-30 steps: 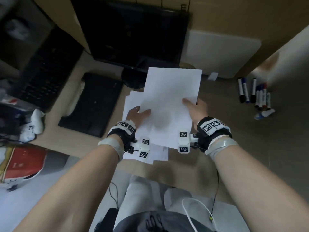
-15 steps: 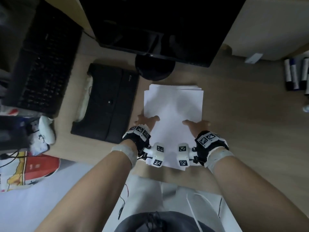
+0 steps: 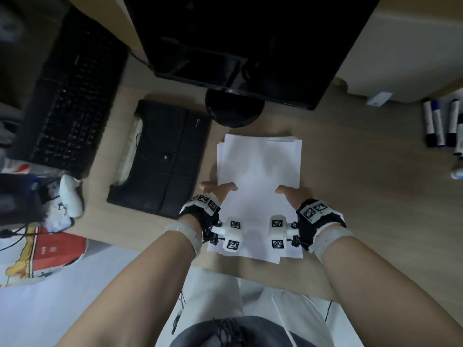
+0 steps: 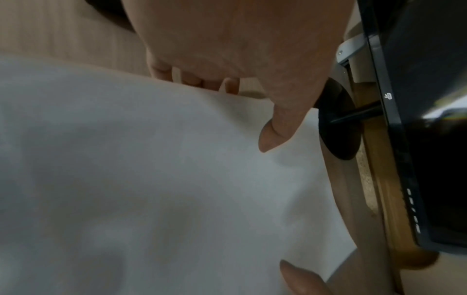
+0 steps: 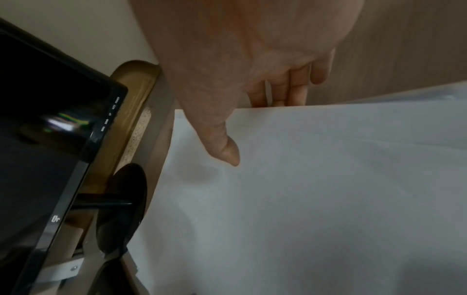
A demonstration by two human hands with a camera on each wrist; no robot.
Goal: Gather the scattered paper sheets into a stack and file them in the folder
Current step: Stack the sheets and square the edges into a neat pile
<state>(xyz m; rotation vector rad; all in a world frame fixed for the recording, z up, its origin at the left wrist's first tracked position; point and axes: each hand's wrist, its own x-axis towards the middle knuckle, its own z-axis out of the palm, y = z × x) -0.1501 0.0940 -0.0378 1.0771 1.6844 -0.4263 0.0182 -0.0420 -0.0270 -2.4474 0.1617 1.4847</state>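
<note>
1. You are holding the stack of white paper sheets [image 3: 259, 186] at centre frame of the head view, on the light wooden desk [image 3: 363, 196].
2. Your left hand [image 3: 215, 190] is pinching the stack's left edge, thumb on top, fingers [image 4: 192, 79] curled beneath.
3. Your right hand [image 3: 292, 192] is gripping the right edge likewise.
4. The sheets are looking light, floppy and slippery; the far edges are fanning unevenly, so they will likely need squaring.
5. The black flat folder [image 3: 162, 159] is lying closed at centre left, just beside the stack.
</note>
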